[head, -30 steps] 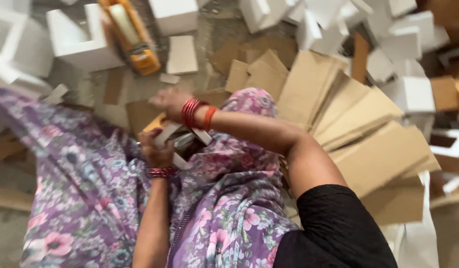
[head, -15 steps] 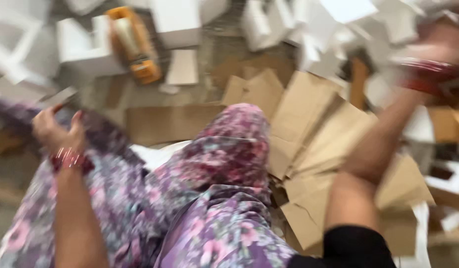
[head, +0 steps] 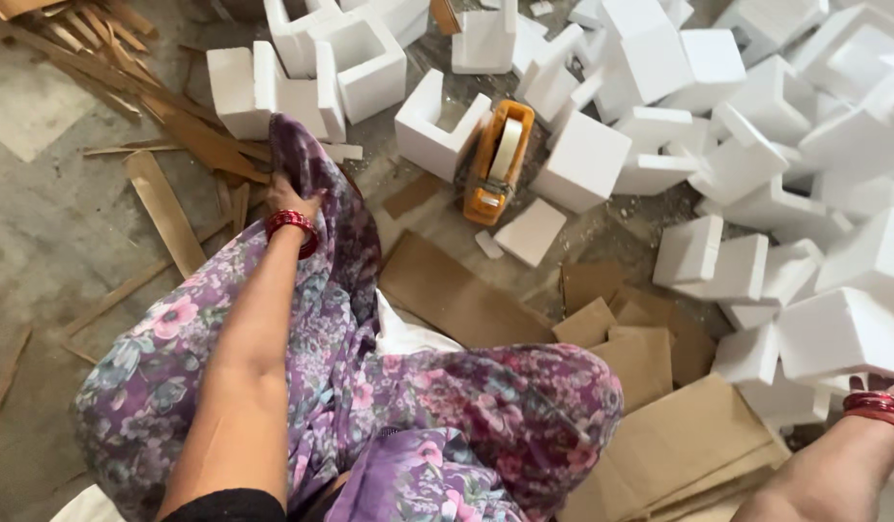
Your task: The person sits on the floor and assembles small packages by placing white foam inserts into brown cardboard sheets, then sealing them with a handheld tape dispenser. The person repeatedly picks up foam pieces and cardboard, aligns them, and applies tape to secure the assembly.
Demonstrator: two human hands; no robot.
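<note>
A: In the head view, where is the left hand [head: 290, 198]?

B: Out in front on the person's left, at the far edge of the purple flowered cloth [head: 340, 319]. Its fingers are closed on a fold of that cloth, so the grip is clamped on it. A red bangle [head: 294, 224] sits at the wrist.

A: And the cloth itself?

B: It drapes over the person's lap and knees, filling the lower middle of the view and running up to that hand. A white piece [head: 408, 333] pokes out from under it near the middle.

A: The right hand [head: 887, 387]?

B: Low at the right edge. Only the wrist with its red bangles [head: 877, 406] and a bit of the hand show, against a white foam block [head: 838, 333]. Whether that grip is together or apart cannot be told.

A: What lies around?

B: An orange tape dispenser [head: 498, 159] on the floor [head: 50, 222], straight ahead, among many more foam blocks. Brown cardboard sheets [head: 659, 445] lie just beside the right knee, and thin wood strips [head: 161, 213] are scattered on the left.
</note>
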